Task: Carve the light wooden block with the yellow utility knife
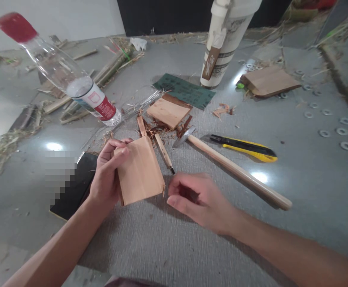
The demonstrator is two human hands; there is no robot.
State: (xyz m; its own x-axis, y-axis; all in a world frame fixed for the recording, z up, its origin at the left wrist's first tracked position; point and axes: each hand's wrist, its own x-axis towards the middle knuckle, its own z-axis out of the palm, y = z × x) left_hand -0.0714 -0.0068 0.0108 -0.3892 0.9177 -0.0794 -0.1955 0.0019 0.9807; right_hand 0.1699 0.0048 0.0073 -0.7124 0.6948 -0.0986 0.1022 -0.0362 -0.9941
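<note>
My left hand [108,167] grips a small flat wooden board [139,169] by its left edge, thumb on the upper face. The board is tilted above the grey surface, with a ragged shaving hanging at its lower right corner. Just right of that corner is my right hand [202,203], its fingers loosely curled, thumb and index finger slightly apart, nothing visible between them. Beyond the board lies a carving knife [164,153] with a wooden handle and a short dark tip. A hammer [236,169] with a pale wooden handle and a yellow utility knife [245,147] lie to the right.
Another wooden board [170,111] lies among brown shavings by a green sheet [184,89]. A plastic bottle [93,99] and a white cup [226,40] stand behind. Farther right are a wood block [271,81] and several washers [346,146]. A black flat object [75,189] lies left.
</note>
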